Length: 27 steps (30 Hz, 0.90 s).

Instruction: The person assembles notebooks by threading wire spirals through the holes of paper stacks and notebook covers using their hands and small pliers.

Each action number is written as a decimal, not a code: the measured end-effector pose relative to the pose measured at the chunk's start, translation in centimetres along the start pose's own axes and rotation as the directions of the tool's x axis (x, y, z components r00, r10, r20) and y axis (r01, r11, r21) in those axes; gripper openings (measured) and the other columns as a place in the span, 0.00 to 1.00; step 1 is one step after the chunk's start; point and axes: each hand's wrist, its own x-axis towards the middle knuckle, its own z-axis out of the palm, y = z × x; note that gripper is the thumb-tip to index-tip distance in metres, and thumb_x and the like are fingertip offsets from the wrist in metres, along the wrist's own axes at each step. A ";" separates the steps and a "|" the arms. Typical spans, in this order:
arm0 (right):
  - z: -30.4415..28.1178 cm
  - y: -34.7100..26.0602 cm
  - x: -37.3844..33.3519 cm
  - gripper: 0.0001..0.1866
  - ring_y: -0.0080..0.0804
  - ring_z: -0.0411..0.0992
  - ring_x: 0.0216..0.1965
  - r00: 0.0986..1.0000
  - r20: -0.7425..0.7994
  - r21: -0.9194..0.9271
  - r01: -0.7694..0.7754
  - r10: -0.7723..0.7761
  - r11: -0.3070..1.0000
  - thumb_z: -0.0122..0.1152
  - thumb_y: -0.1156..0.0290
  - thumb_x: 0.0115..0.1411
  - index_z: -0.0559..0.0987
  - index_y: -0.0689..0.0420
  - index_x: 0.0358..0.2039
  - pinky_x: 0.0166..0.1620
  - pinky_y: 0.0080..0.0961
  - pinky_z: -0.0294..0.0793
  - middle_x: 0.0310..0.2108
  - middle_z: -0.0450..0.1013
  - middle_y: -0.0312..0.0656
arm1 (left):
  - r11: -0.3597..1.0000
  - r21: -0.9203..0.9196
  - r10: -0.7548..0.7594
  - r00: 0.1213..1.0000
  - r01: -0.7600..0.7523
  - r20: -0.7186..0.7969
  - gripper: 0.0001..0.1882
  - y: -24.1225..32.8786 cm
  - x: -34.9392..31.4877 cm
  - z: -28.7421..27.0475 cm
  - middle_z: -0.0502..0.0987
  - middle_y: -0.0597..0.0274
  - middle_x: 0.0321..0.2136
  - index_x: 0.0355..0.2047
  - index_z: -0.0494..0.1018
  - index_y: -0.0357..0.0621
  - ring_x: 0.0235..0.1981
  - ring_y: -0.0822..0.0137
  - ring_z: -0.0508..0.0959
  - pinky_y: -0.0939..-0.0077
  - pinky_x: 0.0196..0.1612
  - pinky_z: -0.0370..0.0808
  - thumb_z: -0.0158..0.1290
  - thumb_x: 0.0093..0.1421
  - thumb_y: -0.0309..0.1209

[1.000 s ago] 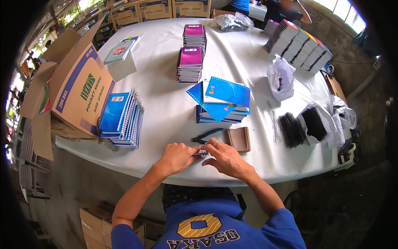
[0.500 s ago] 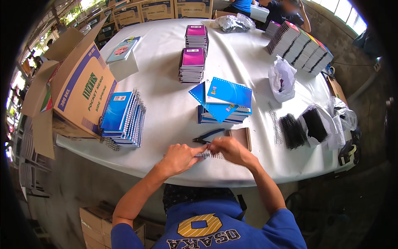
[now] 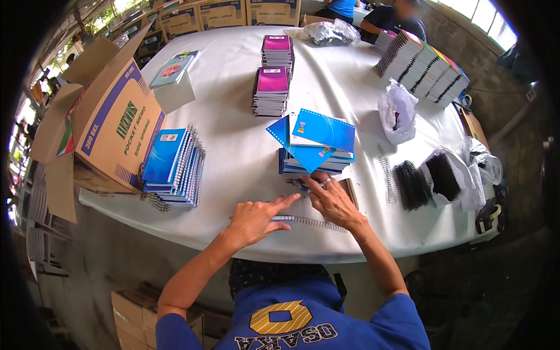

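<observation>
Near the table's front edge my left hand (image 3: 252, 223) grips a thin notebook (image 3: 282, 218), seen almost edge-on between thumb and index finger. A wire spiral (image 3: 319, 223) runs along the notebook's edge and sticks out past it to the right, lying over the tablecloth. My right hand (image 3: 331, 201) is closed around the dark-handled pliers (image 3: 298, 184), just in front of the loose blue-covered pile. Its fingers partly hide the tool. Beyond that hand stands the pile of punched sheets and blue covers (image 3: 321, 135), the top ones lying askew.
Coiled notebooks (image 3: 169, 166) are stacked at left beside an open carton (image 3: 111, 122). Purple notebooks (image 3: 272, 81) stand at the back middle. To the right are black spirals (image 3: 411, 184), a white plastic bag (image 3: 398, 111) and a flat brown block (image 3: 350, 192). Another person (image 3: 394, 20) sits at the far right.
My right hand has left the spiral, moved up and taken hold of the pliers. The spiral now hangs out free to the right. My left hand stays nearly in place.
</observation>
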 end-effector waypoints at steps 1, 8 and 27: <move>-1.0 -0.7 -0.3 0.28 0.49 0.66 0.49 1.000 0.001 0.002 -0.002 0.002 1.000 0.61 0.68 0.59 0.68 0.52 0.61 0.53 0.45 0.67 0.53 0.64 0.49 | 0.999 0.029 -0.036 0.996 0.034 0.080 0.28 0.0 0.1 -0.2 0.81 0.64 0.42 0.62 0.63 0.77 0.33 0.55 0.83 0.56 0.34 0.80 0.45 0.61 0.58; -4.5 -4.8 -3.8 0.28 0.46 0.68 0.47 0.964 -0.253 -0.087 0.058 -0.079 0.994 0.70 0.63 0.53 0.71 0.56 0.53 0.49 0.39 0.68 0.46 0.66 0.49 | 1.000 -0.007 -0.008 0.999 0.008 0.031 0.30 -0.8 0.2 0.7 0.82 0.64 0.39 0.62 0.63 0.77 0.33 0.54 0.83 0.55 0.34 0.80 0.46 0.59 0.60; 1.9 -10.6 -6.0 0.17 0.44 0.71 0.30 0.916 -0.234 -0.143 -0.364 0.326 0.920 0.58 0.55 0.62 0.73 0.56 0.40 0.32 0.39 0.69 0.28 0.69 0.47 | 0.977 -0.083 -0.204 0.977 0.199 -0.065 0.23 1.6 0.2 0.8 0.81 0.54 0.26 0.57 0.70 0.75 0.27 0.50 0.81 0.56 0.31 0.78 0.54 0.60 0.47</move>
